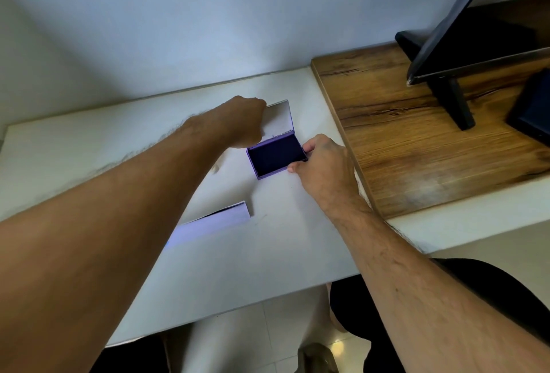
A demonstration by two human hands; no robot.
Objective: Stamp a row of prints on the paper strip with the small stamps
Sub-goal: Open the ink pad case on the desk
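White tabletop [89,158]: left hand [242,122] holds lid [279,116] open, right hand [321,161] fingers grip ink pad [275,158]; stamps unseen, inking comes next.

White table [89,146]; ink pad [275,156]; paper strip [214,222]

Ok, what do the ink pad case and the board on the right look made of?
Ink pad case: seemingly purple plastic, smooth and matte; its lid looks pale and glossy. Board: wood or wood-look laminate, with brown grain streaks and a slight sheen.
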